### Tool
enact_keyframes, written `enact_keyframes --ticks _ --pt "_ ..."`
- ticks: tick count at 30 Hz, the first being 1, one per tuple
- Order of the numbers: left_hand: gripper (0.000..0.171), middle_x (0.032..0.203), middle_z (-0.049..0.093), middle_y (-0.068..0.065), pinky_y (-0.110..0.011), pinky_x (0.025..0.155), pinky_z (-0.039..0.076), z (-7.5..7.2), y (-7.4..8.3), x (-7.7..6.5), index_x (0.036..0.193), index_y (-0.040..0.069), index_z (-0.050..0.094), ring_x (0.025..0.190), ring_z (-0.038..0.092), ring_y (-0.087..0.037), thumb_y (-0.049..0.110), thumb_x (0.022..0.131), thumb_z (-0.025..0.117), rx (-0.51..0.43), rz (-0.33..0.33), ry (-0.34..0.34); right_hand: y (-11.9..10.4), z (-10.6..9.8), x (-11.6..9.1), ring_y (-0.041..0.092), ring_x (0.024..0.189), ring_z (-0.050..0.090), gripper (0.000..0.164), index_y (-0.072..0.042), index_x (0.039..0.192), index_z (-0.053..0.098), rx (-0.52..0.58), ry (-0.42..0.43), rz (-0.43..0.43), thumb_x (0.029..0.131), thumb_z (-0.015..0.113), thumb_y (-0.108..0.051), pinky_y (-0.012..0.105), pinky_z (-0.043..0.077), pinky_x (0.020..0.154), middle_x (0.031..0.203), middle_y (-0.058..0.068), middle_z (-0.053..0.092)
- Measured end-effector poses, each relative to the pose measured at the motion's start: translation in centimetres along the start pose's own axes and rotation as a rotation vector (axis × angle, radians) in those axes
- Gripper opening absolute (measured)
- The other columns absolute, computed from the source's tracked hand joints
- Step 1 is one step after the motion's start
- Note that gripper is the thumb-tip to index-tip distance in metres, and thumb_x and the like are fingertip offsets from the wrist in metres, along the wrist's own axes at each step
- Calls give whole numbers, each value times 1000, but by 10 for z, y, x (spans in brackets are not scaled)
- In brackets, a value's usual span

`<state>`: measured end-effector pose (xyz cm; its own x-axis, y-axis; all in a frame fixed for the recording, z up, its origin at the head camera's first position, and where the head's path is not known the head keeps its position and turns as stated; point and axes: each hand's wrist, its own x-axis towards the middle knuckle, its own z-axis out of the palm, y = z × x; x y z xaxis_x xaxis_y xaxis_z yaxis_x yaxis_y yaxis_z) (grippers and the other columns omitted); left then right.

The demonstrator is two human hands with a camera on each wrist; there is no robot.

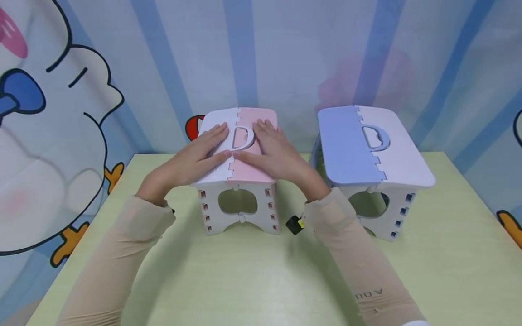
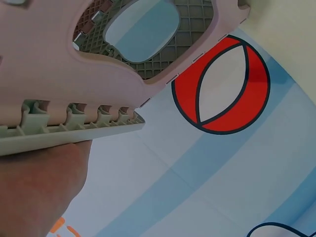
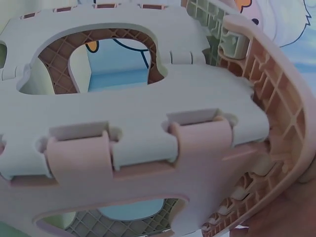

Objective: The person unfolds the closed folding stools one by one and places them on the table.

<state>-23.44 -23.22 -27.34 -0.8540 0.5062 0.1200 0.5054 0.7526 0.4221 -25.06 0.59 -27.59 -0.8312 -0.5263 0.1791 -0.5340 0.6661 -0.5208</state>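
Observation:
A folding step stool (image 1: 254, 174) with a half white, half pink top stands unfolded on the table. My left hand (image 1: 195, 151) lies flat on the white half, fingers straight and pointing away. On the pink half, my right hand (image 1: 277, 151) rests in the same way, and the thumbs meet near the middle seam. Between the hands is the white carry handle (image 1: 244, 138). In the left wrist view the left hand (image 2: 44, 182) is against the top's edge, its fingers hidden. The right wrist view shows the stool's hinged white side panel (image 3: 123, 108) and ribbed pink underside (image 3: 276, 98).
A second folding stool (image 1: 342, 149), blue and white, stands unfolded to the right. A small black item with a yellow mark (image 1: 295, 224) shows beside the right sleeve (image 1: 346, 231). Behind the pale green table (image 1: 240, 280) hangs a striped cartoon backdrop (image 1: 285, 54).

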Motion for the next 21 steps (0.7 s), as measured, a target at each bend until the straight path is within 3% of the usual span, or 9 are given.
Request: enact_keyframes --ticks 4,12,21 --pt "68 166 12 -3 -53 120 9 -1 1 -3 159 14 23 152 4 -21 48 104 44 -39 18 13 -1 -1 -7 26 152 0 99 2 158 6 66 16 -12 96 53 -59 35 -3 120 164 18 6" --pt "64 165 19 1 -62 116 13 0 15 -16 159 27 26 152 7 -17 53 103 42 -36 50 59 -8 -9 -31 21 151 -7 96 -3 159 1 137 1 -80 98 51 -59 37 1 121 166 10 -1" --pt "63 163 23 1 -54 119 13 3 43 -34 159 24 27 151 10 -19 47 104 47 22 210 116 -10 -16 -71 16 151 -5 89 -12 161 3 53 -7 -143 100 49 -57 45 8 121 166 1 -1"
